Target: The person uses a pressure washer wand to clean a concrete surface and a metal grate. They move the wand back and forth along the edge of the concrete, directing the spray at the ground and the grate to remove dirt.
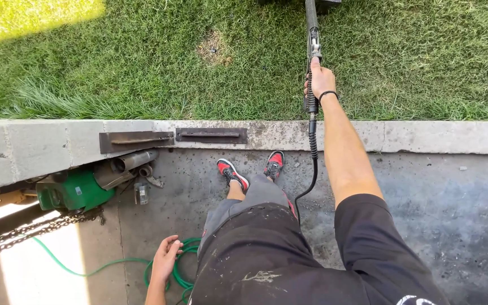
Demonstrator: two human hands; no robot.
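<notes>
Grass lawn (pixel 142 62) up top, concrete curb (pixel 425 137) across, green pressure washer (pixel 72 191) at left below it, right hand (pixel 319 81) closed around black spray wand (pixel 312 34) held out over the grass, left hand (pixel 166 257) loosely open, fingers resting on coiled green hose (pixel 183 278) on the concrete.

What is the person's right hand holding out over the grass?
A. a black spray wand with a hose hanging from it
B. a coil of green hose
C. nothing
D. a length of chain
A: the right hand grips a black spray wand stretched over the grass, its black hose trailing down to the concrete, while the left hand rests by the green hose.
</notes>
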